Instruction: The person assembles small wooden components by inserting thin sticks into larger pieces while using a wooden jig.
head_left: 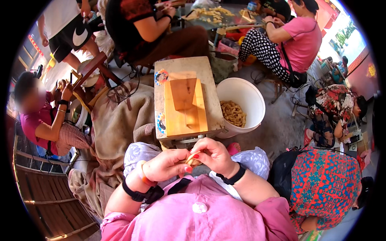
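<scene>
Just above my lap, my left hand (171, 164) and my right hand (213, 154) meet, fingers pinched together. Between them is a small, soft-looking tan strip (193, 158), bent or folded; its exact kind is unclear. Both hands grip it, and my fingertips cover part of it. Beyond them, a wooden board (197, 124) with a raised, tilted block (183, 93) rests on a worn stool-like stand (161, 64). To the right of the stand is a white bucket (255, 94) partly filled with short, knotted-looking tan pieces (232, 114).
A brown blanket (124, 108) is draped over something on the left. Several people sit close by, one in patterned clothes (325, 184) at my right. At the back, a glass table (197, 22) bears more tan pieces. Black cables (120, 94) hang near the blanket.
</scene>
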